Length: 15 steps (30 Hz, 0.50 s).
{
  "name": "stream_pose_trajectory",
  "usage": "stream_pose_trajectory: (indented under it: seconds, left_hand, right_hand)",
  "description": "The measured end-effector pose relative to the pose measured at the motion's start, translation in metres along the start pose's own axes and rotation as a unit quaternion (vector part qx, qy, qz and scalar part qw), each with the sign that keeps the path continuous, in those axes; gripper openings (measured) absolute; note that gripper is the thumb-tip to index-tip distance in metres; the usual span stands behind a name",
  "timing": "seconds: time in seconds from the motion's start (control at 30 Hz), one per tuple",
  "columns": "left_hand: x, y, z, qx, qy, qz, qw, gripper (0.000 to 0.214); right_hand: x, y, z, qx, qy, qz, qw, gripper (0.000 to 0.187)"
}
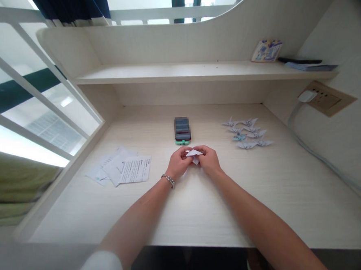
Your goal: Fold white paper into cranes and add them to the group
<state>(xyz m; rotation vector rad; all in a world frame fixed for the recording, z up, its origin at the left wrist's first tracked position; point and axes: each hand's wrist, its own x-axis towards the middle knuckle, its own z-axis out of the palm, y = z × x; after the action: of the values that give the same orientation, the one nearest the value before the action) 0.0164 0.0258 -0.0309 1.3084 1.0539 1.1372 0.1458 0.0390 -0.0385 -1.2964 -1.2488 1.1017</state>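
Between my two hands is a small piece of folded white paper [194, 153], held just above the desk near its middle. My left hand [179, 162], with a chain bracelet [168, 181] at the wrist, pinches its left side. On the right side, the fingers of my right hand [209, 159] are closed on the same paper. Part of the fold is hidden behind the fingers. Just beyond my hands lies a phone [182, 129] with a green piece at its near end. Several folded paper cranes [250, 135] stand in rows to the right, one of them bluish.
Loose sheets of printed paper [135, 169] overlap on the left of the desk [185, 220]. A shelf [164, 70] runs along the back, with a small colourful packet [266, 50] on it. At right, a cable [316, 155] hangs from a wall socket [327, 97].
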Motion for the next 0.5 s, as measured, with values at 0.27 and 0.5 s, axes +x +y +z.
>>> stream_pose_trajectory:
  seconds: [0.27, 0.5]
  left_hand:
    - [0.014, -0.003, 0.001, -0.02, 0.036, 0.014, 0.999, 0.033]
    - [0.016, -0.005, 0.0, -0.013, 0.05, 0.003, 0.999, 0.035]
  right_hand:
    - [0.013, 0.004, 0.003, -0.001, -0.003, -0.033, 0.999, 0.031]
    - [0.009, -0.003, 0.002, -0.042, 0.003, -0.063, 0.997, 0.029]
